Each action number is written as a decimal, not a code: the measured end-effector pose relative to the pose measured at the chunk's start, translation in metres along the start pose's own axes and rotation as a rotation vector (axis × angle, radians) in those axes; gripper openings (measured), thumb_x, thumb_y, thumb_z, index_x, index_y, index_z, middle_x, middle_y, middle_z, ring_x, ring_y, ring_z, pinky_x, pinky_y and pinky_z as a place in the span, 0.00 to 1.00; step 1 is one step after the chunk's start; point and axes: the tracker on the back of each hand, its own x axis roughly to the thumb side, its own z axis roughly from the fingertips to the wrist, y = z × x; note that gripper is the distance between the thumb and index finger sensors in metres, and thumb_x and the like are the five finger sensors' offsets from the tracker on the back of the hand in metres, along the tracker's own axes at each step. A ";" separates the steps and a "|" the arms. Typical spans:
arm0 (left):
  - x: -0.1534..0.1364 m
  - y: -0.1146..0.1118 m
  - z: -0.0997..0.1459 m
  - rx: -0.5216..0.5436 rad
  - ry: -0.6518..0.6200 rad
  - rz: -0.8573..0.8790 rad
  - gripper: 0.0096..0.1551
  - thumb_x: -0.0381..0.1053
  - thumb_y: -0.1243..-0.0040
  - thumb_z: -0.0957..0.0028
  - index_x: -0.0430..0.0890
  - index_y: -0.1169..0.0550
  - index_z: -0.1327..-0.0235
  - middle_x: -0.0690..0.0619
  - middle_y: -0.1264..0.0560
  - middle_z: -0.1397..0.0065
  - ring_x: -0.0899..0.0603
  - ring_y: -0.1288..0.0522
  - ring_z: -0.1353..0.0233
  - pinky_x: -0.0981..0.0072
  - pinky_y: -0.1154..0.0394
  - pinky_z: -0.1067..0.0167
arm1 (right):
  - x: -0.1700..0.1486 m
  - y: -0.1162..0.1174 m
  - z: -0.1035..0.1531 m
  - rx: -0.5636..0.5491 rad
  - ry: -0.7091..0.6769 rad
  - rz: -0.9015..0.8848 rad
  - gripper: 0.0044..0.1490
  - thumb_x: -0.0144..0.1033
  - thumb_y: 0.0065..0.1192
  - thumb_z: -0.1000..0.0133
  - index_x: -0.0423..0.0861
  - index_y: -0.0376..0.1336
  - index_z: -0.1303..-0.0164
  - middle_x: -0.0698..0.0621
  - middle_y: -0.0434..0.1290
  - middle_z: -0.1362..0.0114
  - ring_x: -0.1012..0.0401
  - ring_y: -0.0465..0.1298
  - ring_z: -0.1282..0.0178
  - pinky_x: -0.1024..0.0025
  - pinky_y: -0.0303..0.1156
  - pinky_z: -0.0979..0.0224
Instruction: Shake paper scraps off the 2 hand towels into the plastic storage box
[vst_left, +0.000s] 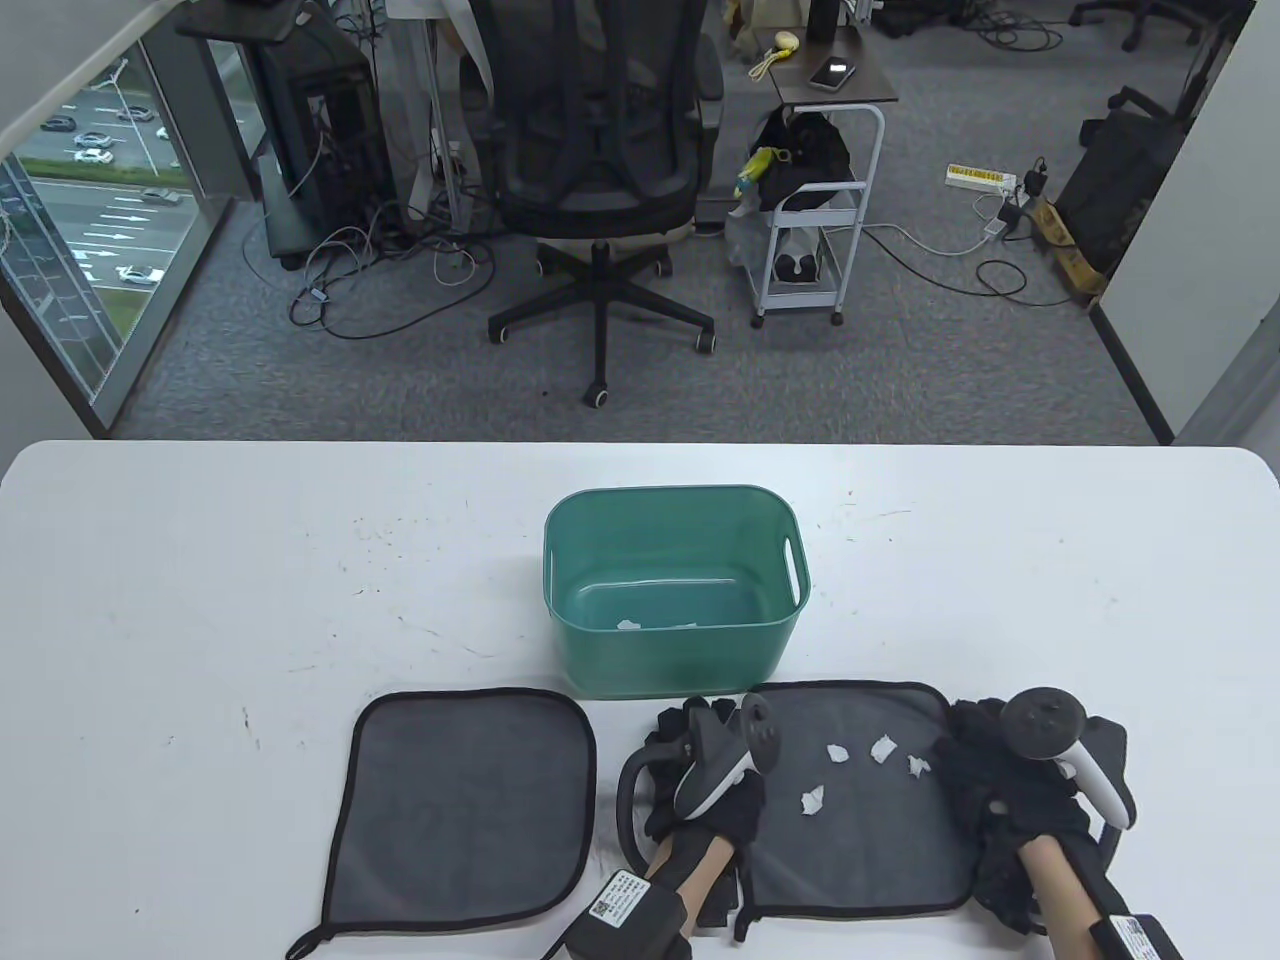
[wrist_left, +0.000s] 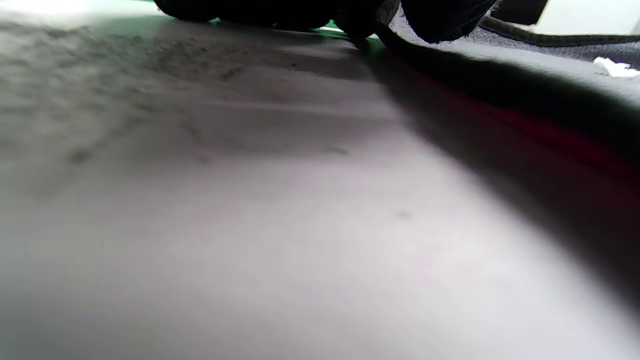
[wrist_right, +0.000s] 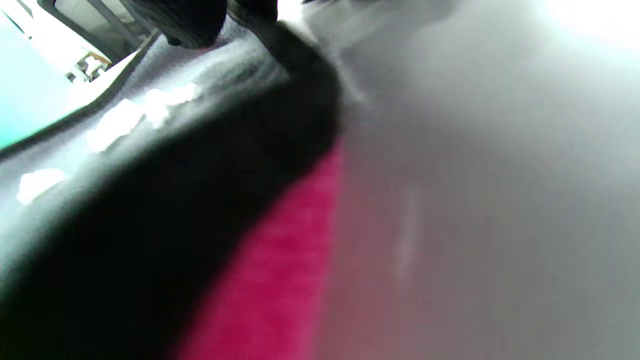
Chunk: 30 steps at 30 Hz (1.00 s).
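The green plastic box (vst_left: 670, 590) stands mid-table with a few paper scraps (vst_left: 628, 625) on its floor. Just in front of it lies a grey hand towel (vst_left: 860, 850) with black trim, carrying several white scraps (vst_left: 835, 753). My left hand (vst_left: 690, 725) pinches this towel's far-left corner, and my right hand (vst_left: 975, 735) grips its right edge. In the left wrist view the fingers (wrist_left: 440, 15) hold the raised towel edge (wrist_left: 550, 55). The right wrist view shows fingers (wrist_right: 185, 15) at the towel's lifted border (wrist_right: 200, 85). A second grey towel (vst_left: 465, 805) lies flat to the left, bare of scraps.
The white table (vst_left: 200, 600) stretches wide on both sides of the box. An office chair (vst_left: 600, 150) and a small cart (vst_left: 810, 200) stand on the carpet beyond the table's far edge.
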 end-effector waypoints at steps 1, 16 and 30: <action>0.000 0.000 0.000 0.001 -0.002 -0.001 0.36 0.63 0.48 0.37 0.53 0.36 0.17 0.43 0.42 0.13 0.33 0.43 0.18 0.36 0.40 0.22 | 0.000 0.000 0.000 0.003 0.000 -0.015 0.37 0.49 0.64 0.43 0.49 0.59 0.25 0.46 0.50 0.15 0.44 0.46 0.17 0.40 0.39 0.19; -0.014 0.015 0.010 0.139 -0.123 0.197 0.23 0.61 0.46 0.39 0.61 0.27 0.31 0.56 0.18 0.31 0.45 0.21 0.29 0.47 0.23 0.32 | -0.010 -0.017 0.008 -0.010 -0.098 -0.252 0.24 0.46 0.64 0.43 0.59 0.64 0.36 0.45 0.66 0.22 0.43 0.62 0.21 0.41 0.51 0.20; -0.015 0.041 0.033 0.090 -0.237 0.227 0.23 0.60 0.46 0.39 0.59 0.26 0.32 0.61 0.12 0.47 0.53 0.12 0.49 0.60 0.15 0.48 | 0.009 -0.027 0.036 0.086 -0.244 -0.261 0.24 0.44 0.64 0.43 0.57 0.64 0.36 0.51 0.80 0.40 0.58 0.84 0.55 0.53 0.76 0.38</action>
